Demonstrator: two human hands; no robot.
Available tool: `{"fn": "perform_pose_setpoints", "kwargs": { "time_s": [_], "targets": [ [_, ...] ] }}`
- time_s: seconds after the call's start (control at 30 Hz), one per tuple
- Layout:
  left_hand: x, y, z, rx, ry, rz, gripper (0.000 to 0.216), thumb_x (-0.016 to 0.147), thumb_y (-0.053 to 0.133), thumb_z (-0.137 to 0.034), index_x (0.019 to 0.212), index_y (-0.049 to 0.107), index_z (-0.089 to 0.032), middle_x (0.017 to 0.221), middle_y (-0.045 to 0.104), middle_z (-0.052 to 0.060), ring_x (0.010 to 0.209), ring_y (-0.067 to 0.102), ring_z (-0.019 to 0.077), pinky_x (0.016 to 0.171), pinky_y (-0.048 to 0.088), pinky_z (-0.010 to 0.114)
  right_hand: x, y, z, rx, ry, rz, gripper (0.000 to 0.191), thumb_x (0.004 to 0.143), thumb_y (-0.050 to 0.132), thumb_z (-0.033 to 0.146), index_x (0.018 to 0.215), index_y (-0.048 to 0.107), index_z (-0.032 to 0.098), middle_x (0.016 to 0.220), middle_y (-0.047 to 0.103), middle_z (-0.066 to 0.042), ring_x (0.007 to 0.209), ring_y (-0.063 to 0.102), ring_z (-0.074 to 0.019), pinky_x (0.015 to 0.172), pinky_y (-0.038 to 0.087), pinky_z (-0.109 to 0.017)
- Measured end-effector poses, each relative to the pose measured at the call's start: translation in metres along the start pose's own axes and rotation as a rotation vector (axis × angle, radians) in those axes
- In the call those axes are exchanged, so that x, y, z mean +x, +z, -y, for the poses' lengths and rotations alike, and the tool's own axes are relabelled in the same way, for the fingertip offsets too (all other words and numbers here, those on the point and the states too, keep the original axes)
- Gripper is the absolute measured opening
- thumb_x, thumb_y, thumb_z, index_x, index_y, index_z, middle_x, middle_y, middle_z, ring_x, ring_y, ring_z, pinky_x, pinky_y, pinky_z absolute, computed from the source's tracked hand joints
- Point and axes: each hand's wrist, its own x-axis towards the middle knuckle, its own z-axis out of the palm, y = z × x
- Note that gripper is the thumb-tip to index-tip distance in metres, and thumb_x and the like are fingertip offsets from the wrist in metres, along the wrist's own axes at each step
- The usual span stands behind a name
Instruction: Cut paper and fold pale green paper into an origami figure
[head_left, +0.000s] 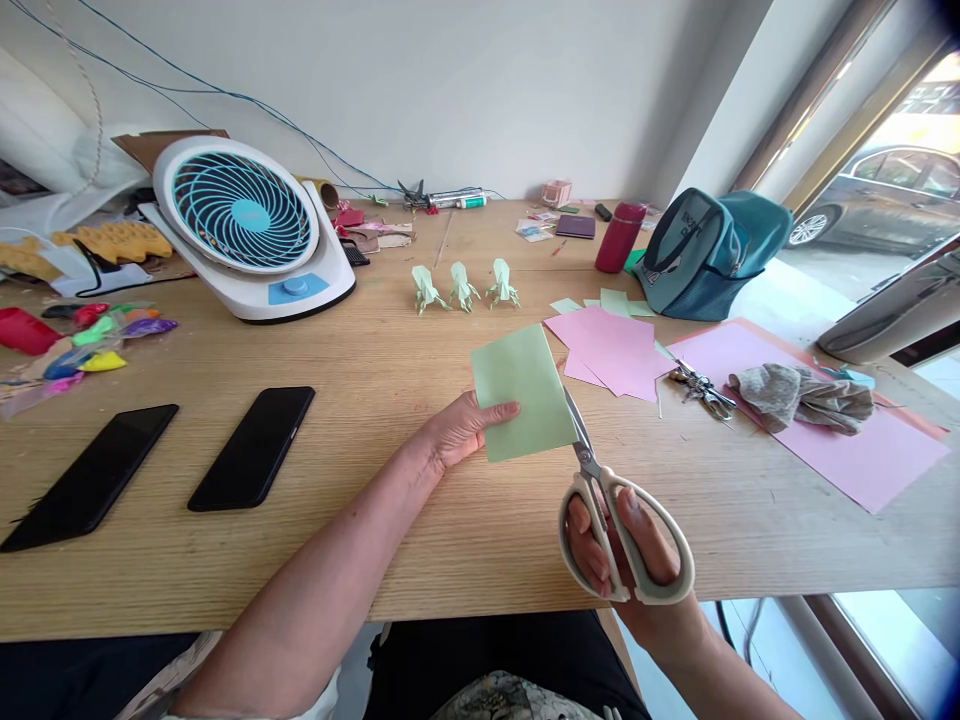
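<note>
My left hand (466,428) pinches a sheet of light green paper (523,390) by its left side, thumb on top and fingers beneath. The sheet is held up over the table. My right hand (626,545) grips scissors (587,462) with cream handles, fingers and thumb through the two loops. The scissor blades lie along the right edge of the green sheet, near its lower right corner. Part of the blades is hidden by the paper, so how far they are apart is hard to tell. Beyond the sheet stand three folded pale green paper figures (460,286) in a row.
Pink paper sheets (607,350) and green scraps lie right of centre, beside keys (701,388) and a grey cloth (802,397). A red bottle (621,237) and teal bag (705,250) stand behind. At left are a fan (251,230) and two black phones (253,448).
</note>
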Motion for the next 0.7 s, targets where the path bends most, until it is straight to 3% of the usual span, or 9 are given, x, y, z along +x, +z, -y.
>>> {"fn": "perform_pose_setpoints", "kwargs": {
  "time_s": [0.27,0.5,0.7],
  "targets": [
    [0.0,0.001,0.003,-0.019,-0.008,0.025,0.05,0.064,0.089,-0.022,0.111,0.072,-0.014,0.115,0.073,0.014,0.115,0.065,0.0309,0.1,0.049,0.044,0.008,0.002,0.003,0.039,-0.021,0.085,0.044,0.096,0.04,0.057,0.085,0.058,0.019,0.059,0.05,0.0,0.05,0.045,-0.0108,0.048,0.034,-0.024],
    [0.0,0.001,0.003,-0.016,-0.001,-0.003,0.05,0.063,0.09,-0.024,0.108,0.072,-0.013,0.111,0.074,0.015,0.113,0.066,0.0309,0.101,0.048,0.045,0.01,0.001,-0.001,0.04,-0.03,0.016,0.04,0.097,0.042,0.054,0.084,0.059,0.021,0.054,0.045,0.001,0.046,0.038,-0.0114,0.043,0.028,-0.026],
    [0.0,0.003,0.004,-0.003,-0.024,0.004,0.052,0.062,0.09,-0.024,0.11,0.072,-0.013,0.113,0.073,0.015,0.114,0.065,0.032,0.101,0.048,0.045,0.014,0.002,-0.001,0.027,-0.032,0.045,0.045,0.095,0.042,0.06,0.084,0.06,0.02,0.056,0.05,0.0,0.048,0.042,-0.0123,0.045,0.033,-0.025]
  ]
}}
